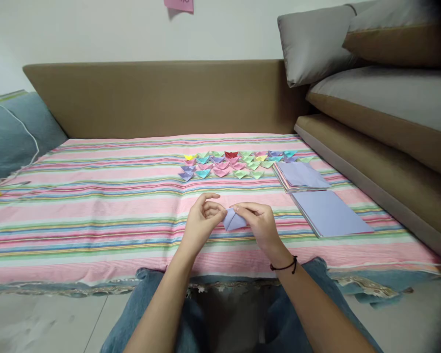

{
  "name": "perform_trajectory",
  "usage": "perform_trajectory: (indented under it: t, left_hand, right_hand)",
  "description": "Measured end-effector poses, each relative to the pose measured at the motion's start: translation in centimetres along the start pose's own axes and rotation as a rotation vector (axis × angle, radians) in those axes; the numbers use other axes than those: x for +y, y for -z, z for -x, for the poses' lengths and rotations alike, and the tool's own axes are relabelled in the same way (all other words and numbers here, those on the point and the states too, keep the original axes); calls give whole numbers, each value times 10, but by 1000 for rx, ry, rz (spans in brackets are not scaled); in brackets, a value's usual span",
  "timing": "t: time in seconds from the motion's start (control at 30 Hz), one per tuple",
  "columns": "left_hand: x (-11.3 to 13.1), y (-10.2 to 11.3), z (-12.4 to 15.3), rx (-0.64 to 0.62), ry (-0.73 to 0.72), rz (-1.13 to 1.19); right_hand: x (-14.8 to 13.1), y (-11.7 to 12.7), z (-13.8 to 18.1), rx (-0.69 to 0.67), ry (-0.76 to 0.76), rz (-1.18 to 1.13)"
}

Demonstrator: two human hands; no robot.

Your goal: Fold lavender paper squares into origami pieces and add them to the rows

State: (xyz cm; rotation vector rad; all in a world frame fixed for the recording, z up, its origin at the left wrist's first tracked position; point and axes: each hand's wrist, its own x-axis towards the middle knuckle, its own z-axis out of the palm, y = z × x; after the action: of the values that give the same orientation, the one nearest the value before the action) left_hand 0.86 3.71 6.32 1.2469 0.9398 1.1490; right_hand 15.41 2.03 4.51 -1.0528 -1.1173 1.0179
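Between my two hands is a small piece of folded lavender paper point(234, 220), held up above the striped cloth. My left hand point(205, 215) pinches its left corner with thumb and finger; the index finger is raised and curled. On the other side my right hand point(259, 219) is closed on the paper's upper right edge, with a dark cord bracelet at the wrist. Beyond the hands lie rows of small folded paper boats point(222, 172) in pink, green, blue, purple, yellow and red.
A stack of lavender square sheets point(330, 214) lies at the right, with a second stack of coloured papers point(303, 175) behind it. Grey and brown cushions point(385, 98) are piled along the right. A brown backrest point(169, 100) runs along the wall. Scissors point(11, 185) lie far left.
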Motion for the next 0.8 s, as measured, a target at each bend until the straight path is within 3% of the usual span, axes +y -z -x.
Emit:
perform_trajectory:
  t: [0.1,0.3,0.63,0.8]
  left_hand:
    - [1,2,1,33,26,15]
    - [-2,-1,1,202,3,140]
    - [0,-2,0,148,76,155]
    - [-3,0,-2,256,39,210]
  right_hand:
    - [1,0,-2,-26,-21,-12]
    - [9,-6,-4,-89,-198,-269]
    - [9,-3,-3,-22,-102,-185]
    - [10,-11,-1,-20,-288,-326]
